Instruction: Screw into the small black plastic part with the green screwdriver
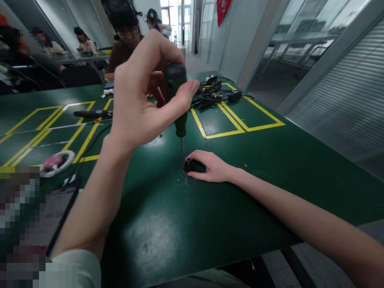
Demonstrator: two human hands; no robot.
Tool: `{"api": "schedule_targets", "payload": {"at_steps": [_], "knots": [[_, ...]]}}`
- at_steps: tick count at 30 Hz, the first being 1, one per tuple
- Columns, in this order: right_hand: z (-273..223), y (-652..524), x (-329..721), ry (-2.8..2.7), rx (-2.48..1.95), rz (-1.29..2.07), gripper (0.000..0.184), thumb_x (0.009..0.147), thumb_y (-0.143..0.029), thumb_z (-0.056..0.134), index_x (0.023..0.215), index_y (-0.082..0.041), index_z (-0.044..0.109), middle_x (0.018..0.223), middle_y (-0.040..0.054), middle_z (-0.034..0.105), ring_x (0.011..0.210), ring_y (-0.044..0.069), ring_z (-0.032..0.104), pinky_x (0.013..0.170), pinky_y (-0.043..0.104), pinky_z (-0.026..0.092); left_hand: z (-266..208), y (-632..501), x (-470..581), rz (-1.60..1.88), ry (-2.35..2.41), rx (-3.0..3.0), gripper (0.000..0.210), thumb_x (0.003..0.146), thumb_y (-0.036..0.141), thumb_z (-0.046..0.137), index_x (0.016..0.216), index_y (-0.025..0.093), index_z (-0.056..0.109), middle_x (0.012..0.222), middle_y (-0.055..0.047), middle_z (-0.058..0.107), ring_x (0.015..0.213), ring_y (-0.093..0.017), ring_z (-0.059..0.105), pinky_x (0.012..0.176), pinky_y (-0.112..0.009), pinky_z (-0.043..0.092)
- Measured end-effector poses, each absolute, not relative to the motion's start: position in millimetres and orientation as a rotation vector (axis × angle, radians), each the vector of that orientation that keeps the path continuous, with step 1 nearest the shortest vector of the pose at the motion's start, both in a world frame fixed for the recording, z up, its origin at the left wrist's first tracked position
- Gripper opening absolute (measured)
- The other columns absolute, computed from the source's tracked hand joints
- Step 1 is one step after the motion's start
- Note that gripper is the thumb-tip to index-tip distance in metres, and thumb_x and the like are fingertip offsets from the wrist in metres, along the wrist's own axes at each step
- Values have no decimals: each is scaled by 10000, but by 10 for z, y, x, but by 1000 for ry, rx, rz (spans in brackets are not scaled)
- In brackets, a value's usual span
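My left hand (147, 96) is raised over the table, its fingers and thumb wrapped round the dark handle of a screwdriver (180, 120). The screwdriver stands nearly upright, its thin metal shaft reaching down to a small black part (195, 165) on the green tabletop. My right hand (214, 166) lies low on the table and grips that part between thumb and fingers. A metal cylinder shows on the part's upper side; its exact kind is unclear. Just left of it lies a tiny metal piece (179, 180), perhaps a screw. Whether the tip touches the part is hard to tell.
A heap of black cables and adapters (213, 92) lies at the table's far right. To the left are a black tool (90, 114) with a cord and a white ring-shaped roll (57, 163) with pink inside. Across the table sits a person (120, 52). Yellow tape (225, 135) marks the tabletop.
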State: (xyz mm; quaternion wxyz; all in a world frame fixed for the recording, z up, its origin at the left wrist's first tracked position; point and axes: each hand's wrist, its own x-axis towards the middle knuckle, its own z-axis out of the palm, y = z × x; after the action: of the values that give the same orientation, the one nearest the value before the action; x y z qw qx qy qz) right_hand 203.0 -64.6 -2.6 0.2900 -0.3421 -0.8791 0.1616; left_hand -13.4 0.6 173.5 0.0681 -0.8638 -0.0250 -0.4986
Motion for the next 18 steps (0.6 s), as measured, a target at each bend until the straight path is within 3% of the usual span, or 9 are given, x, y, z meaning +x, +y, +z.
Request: {"api": "schedule_targets", "payload": {"at_steps": [5, 10, 12, 14, 18], "knots": [[-24, -647, 2035, -2342, -923, 443, 291, 932, -387, 701, 1115, -171, 633, 1083, 132, 745, 981, 260, 714, 858, 400, 583, 1752, 69, -90, -1569, 4, -2413, 192, 945, 301, 653, 860, 154, 564, 825, -1, 384, 682, -51, 360, 619, -210, 331], [-26, -645, 2036, -2341, -919, 439, 286, 931, -384, 699, 1112, -171, 639, 1072, 131, 745, 972, 262, 716, 856, 404, 587, 1690, -3, -13, -1645, -11, -2423, 113, 917, 160, 634, 825, 167, 569, 772, 4, 496, 702, -77, 498, 644, -234, 407], [-29, -644, 2036, -2343, -921, 439, 290, 929, -390, 699, 1116, -176, 643, 1071, 131, 747, 968, 265, 716, 859, 410, 587, 1644, -37, 48, -1865, -77, -2511, 104, 950, 118, 580, 864, 171, 600, 798, 0, 606, 725, -92, 618, 662, -234, 469], [-30, -643, 2036, -2345, -924, 437, 294, 930, -396, 697, 1120, -177, 645, 1072, 131, 748, 970, 266, 715, 862, 413, 587, 1601, -70, 118, -1837, -11, -2589, 67, 955, 126, 592, 968, 186, 619, 843, 12, 662, 746, -116, 717, 653, -229, 523], [-29, -646, 2034, -2344, -930, 430, 299, 937, -407, 692, 1116, -172, 642, 1072, 129, 746, 974, 263, 715, 863, 405, 584, 1529, -112, 251, -2121, -8, -2558, 73, 982, 191, 624, 911, 182, 609, 813, 22, 595, 618, -63, 667, 514, -169, 468]]}}
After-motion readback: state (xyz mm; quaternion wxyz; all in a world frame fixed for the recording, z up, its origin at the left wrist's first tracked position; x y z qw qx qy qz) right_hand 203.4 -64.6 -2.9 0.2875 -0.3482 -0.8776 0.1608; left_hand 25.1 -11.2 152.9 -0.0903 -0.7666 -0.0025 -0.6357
